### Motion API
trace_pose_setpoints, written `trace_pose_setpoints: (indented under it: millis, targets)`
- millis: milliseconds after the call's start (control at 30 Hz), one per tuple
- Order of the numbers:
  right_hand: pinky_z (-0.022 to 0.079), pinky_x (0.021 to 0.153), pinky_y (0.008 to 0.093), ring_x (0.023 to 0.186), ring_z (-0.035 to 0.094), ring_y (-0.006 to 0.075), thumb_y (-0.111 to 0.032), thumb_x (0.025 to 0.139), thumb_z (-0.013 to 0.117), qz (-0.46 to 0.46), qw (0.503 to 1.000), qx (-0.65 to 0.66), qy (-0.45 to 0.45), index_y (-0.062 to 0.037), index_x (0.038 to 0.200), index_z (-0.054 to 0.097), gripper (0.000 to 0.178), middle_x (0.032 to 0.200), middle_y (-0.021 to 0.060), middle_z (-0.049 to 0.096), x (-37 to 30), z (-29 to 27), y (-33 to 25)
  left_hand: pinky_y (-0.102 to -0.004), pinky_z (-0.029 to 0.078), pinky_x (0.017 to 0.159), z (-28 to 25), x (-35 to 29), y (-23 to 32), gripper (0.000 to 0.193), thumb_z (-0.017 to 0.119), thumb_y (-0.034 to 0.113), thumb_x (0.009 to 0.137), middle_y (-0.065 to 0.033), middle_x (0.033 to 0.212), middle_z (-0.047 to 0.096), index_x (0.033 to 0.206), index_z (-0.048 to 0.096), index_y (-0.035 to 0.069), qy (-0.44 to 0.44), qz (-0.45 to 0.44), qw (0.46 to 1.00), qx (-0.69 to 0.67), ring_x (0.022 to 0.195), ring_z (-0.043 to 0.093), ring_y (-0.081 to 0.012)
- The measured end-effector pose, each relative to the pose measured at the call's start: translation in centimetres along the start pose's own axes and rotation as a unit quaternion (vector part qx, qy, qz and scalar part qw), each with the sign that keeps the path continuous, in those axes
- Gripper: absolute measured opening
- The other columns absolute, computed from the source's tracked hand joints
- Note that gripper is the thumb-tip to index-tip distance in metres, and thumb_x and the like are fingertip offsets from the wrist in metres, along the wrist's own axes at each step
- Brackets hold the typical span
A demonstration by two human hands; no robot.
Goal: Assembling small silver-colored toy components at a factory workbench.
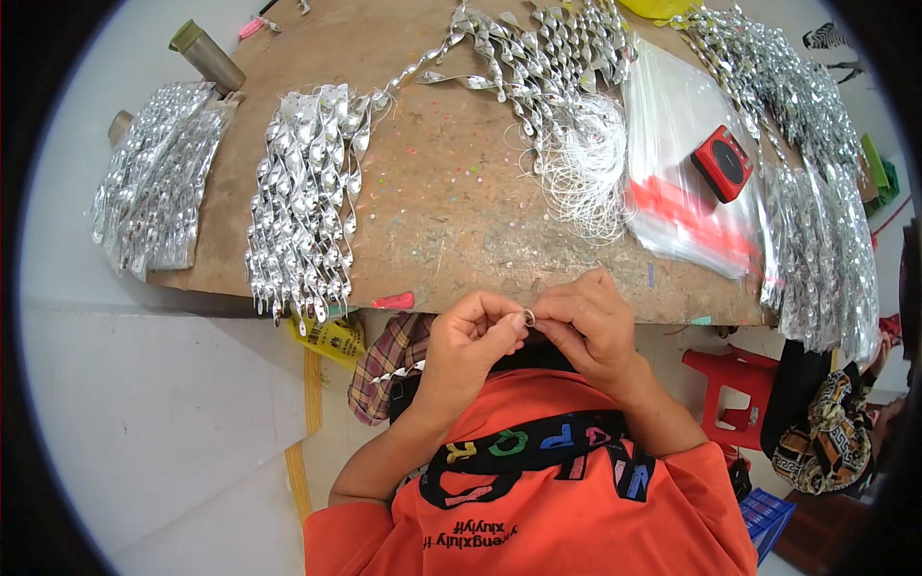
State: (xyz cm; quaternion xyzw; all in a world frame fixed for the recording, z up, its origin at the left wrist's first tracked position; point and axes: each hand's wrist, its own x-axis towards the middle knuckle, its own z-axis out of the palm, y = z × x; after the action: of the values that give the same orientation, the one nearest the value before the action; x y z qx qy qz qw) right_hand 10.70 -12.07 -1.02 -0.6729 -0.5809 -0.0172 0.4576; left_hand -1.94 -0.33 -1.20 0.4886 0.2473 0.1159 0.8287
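Observation:
Both hands meet in front of my body, just off the table's near edge. My left hand (pixel 473 348) pinches a small, shiny ring-like metal piece (pixel 529 318) between thumb and forefinger. Closed at the other side of that piece are the fingertips of my right hand (pixel 591 324); whether they also hold a thread is too small to tell. A twisted silver strip (pixel 398 372) shows beside my left wrist, and its other end is hidden. On the table to the left, a bunch of twisted silver strips (pixel 305 197) hangs slightly over the edge.
The brown table (pixel 432 192) bears more silver strips (pixel 562 48), loose white string (pixel 586 163), clear plastic bags (pixel 672 125) and a red speaker-like box (pixel 723 163). Bagged strips (pixel 158 178) lie far left beside a metal cup (pixel 206 56). A red stool (pixel 732 394) stands right.

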Motion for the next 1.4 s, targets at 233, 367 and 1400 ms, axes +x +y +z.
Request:
trace_pose_setpoints:
  millis: [233, 367, 1400]
  targets:
    - [0.035, 0.064, 0.0315, 0.062, 0.053, 0.0174, -0.001, 0.067, 0.064, -0.026, 0.997, -0.068, 0.008, -0.0084, 0.079, 0.057, 0.016, 0.074, 0.0025, 0.059, 0.1, -0.1, -0.3, -0.0177, 0.044, 0.06, 0.4, -0.4, 0.0, 0.012, 0.059, 0.012, 0.085, -0.0014, 0.074, 0.059, 0.09, 0.059, 0.001, -0.002, 0.015, 0.999, 0.04, 0.064, 0.053, -0.0057]
    - [0.036, 0.066, 0.0314, 0.066, 0.052, 0.0198, 0.001, 0.067, 0.06, 0.037, 0.998, -0.034, 0.041, -0.0075, 0.077, 0.055, 0.014, 0.073, 0.0034, 0.057, -0.1, -0.3, 0.0, -0.0171, 0.04, 0.057, -0.2, -0.4, 0.0, 0.012, 0.059, 0.012, 0.085, 0.0001, 0.072, 0.057, 0.09, 0.059, 0.001, 0.0, 0.005, 0.998, 0.062, 0.061, 0.049, -0.0045]
    - [0.035, 0.064, 0.0298, 0.062, 0.049, 0.0176, 0.001, 0.066, 0.058, 0.033, 0.998, -0.035, 0.031, -0.0074, 0.075, 0.055, 0.013, 0.07, 0.0022, 0.055, 0.6, -0.5, 0.3, -0.0163, 0.033, 0.051, -0.1, -0.8, -0.8, 0.012, 0.061, 0.011, 0.084, 0.004, 0.068, 0.052, 0.093, 0.061, 0.003, -0.032, -0.013, 0.999, 0.014, 0.057, 0.043, -0.0021]
